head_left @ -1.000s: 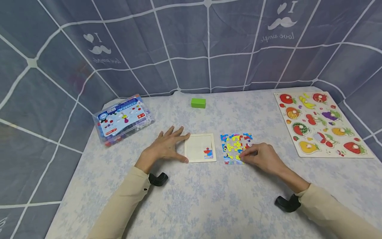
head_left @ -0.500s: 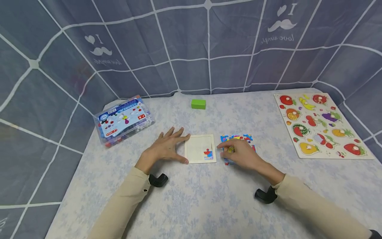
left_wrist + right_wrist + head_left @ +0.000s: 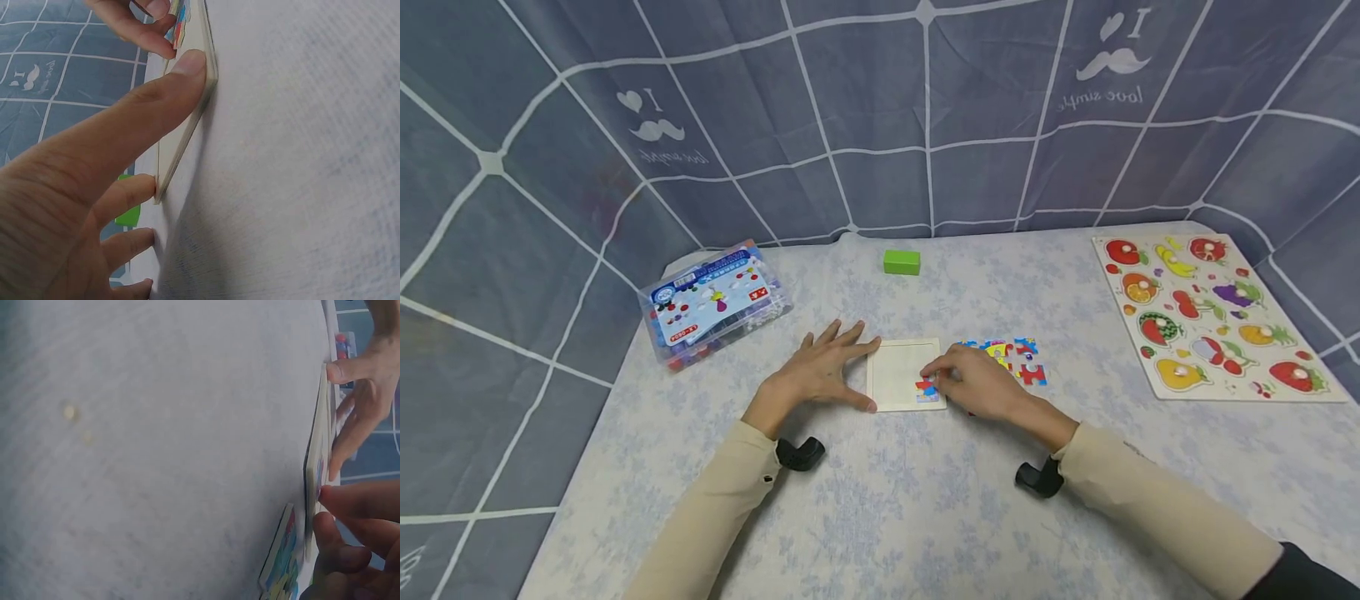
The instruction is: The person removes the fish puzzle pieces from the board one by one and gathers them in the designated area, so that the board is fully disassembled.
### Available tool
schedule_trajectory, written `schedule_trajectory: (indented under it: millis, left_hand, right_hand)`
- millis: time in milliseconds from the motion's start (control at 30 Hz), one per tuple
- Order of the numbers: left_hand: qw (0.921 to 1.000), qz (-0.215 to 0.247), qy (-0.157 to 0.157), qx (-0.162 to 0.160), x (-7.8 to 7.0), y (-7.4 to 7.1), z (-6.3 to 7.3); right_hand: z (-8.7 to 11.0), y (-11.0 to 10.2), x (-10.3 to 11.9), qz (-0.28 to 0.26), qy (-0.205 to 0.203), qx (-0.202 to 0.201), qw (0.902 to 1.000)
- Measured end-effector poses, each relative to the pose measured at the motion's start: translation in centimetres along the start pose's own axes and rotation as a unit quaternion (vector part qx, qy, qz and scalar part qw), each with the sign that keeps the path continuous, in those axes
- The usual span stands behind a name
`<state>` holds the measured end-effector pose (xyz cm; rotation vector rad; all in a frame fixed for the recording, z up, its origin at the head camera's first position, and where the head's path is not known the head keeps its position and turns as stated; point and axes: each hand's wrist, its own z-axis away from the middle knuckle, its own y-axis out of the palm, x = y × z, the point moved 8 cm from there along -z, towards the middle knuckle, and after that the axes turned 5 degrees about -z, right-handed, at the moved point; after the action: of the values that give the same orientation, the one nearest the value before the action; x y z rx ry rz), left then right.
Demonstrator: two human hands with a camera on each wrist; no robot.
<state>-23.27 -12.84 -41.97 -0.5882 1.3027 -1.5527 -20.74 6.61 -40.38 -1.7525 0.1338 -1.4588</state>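
Note:
A pale wooden puzzle tray (image 3: pixel 895 367) lies flat in the middle of the table, with a red and blue jigsaw piece (image 3: pixel 927 397) in its lower right corner. My left hand (image 3: pixel 816 371) is spread at the tray's left side. Its thumb and index finger touch the two left corners, and the other fingers reach past the edge. Over the tray's right edge, my right hand (image 3: pixel 981 383) pinches a small jigsaw piece, mostly hidden by its fingertips, just above the placed piece. Partly under that hand are several colourful jigsaw pieces (image 3: pixel 1032 374) to the tray's right.
A green block (image 3: pixel 902 262) sits at the back centre. At the back left is a clear plastic box (image 3: pixel 715 304) with a printed label. A fruit peg board (image 3: pixel 1213 317) lies on the right. Grey checked cloth (image 3: pixel 880 108) hangs behind the patterned tablecloth (image 3: pixel 880 508).
My right hand has moved left from the loose jigsaw pieces to the tray's right side, carrying a piece between its fingertips. The left hand has stayed at the tray's left corners.

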Motion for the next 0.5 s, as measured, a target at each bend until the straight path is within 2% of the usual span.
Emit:
schedule_trajectory:
  millis: [267, 500]
  left_hand:
    - [1.0, 0.004, -0.001, -0.001, 0.16, 0.22, 0.01]
    - [1.0, 0.003, 0.003, -0.003, -0.01, 0.18, -0.13]
  right_hand:
    - [-0.09, 0.08, 0.03, -0.026, -0.003, 0.001, 0.9997]
    - [0.09, -0.22, -0.23, -0.056, 0.016, -0.006, 0.9983]
